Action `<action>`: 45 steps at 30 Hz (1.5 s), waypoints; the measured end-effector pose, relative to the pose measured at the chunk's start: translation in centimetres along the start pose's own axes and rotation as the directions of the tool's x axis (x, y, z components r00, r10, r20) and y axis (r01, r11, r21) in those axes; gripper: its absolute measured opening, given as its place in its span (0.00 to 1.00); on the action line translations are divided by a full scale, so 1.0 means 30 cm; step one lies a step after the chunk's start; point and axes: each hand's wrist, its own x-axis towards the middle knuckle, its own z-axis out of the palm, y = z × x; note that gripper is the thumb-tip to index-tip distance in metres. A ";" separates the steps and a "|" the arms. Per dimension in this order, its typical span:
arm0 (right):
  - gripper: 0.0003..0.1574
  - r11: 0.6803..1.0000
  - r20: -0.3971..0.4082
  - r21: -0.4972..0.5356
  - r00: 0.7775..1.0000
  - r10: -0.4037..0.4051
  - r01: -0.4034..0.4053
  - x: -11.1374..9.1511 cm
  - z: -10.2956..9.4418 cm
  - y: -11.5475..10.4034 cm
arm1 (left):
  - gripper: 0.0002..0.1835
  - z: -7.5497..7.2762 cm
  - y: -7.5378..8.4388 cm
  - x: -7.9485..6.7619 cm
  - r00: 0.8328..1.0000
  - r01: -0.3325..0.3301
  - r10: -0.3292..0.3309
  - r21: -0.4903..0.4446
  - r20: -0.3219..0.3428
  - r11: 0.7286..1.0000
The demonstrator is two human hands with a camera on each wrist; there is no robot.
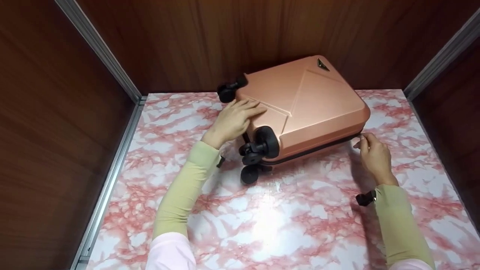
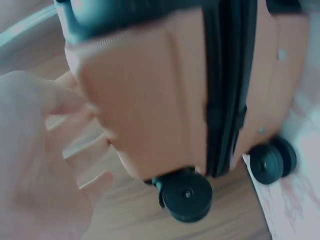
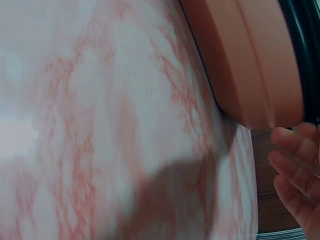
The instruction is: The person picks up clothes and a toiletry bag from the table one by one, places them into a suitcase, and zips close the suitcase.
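Observation:
A rose-gold hard-shell suitcase (image 1: 307,101) lies on its broad side, black wheels (image 1: 268,141) towards the left. My left hand (image 1: 234,118) rests over the wheel-end edge between two wheels, fingers extended onto the upper shell. In the left wrist view, those fingers (image 2: 75,130) lie along the shell's edge, beside the black zipper band (image 2: 227,90). At the near right corner, my right hand (image 1: 375,153) has its thumb and index finger pinched together at the zipper line. Its curled fingers (image 3: 295,145) meet the band's corner in the right wrist view; any pull tab is hidden.
Beneath the suitcase is a red-and-white marbled tabletop (image 1: 232,232). A dark wood panel (image 1: 210,41) stands close behind it, with more panels on both sides. Metal rails (image 1: 112,161) run along the left edge.

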 end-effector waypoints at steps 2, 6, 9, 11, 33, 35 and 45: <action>0.17 1.000 0.043 -0.005 0.999 0.006 -0.006 0.000 -0.005 -0.001 | 0.35 0.004 -0.012 -0.003 1.000 -0.014 0.014 0.035 0.009 0.999; 0.18 0.999 0.101 -0.028 0.995 0.019 -0.016 0.001 -0.003 -0.009 | 0.54 0.037 -0.020 0.000 0.998 -0.046 0.041 0.099 0.048 0.994; 0.19 0.999 0.120 -0.044 0.993 0.020 -0.015 0.003 0.001 -0.016 | 0.66 0.065 -0.030 0.006 0.997 -0.063 0.056 0.124 0.060 0.990; 0.19 0.998 0.125 -0.058 0.992 0.021 -0.013 0.006 -0.002 -0.018 | 0.68 0.074 -0.040 0.009 0.996 -0.076 0.069 0.139 0.054 0.987; 0.19 0.947 0.103 0.316 0.994 0.034 -0.065 -0.036 0.003 -0.016 | 0.63 0.084 -0.062 0.017 0.996 -0.058 0.074 0.298 -0.045 0.953; 0.20 0.943 0.112 0.320 0.992 0.054 -0.087 -0.045 0.004 -0.019 | 0.63 0.081 -0.065 0.015 0.996 -0.061 0.076 0.294 -0.039 0.954; 0.17 0.993 0.124 0.118 0.992 0.013 -0.027 -0.076 -0.009 -0.028 | 0.19 -0.058 0.064 -0.008 1.000 0.027 -0.027 0.028 0.006 0.999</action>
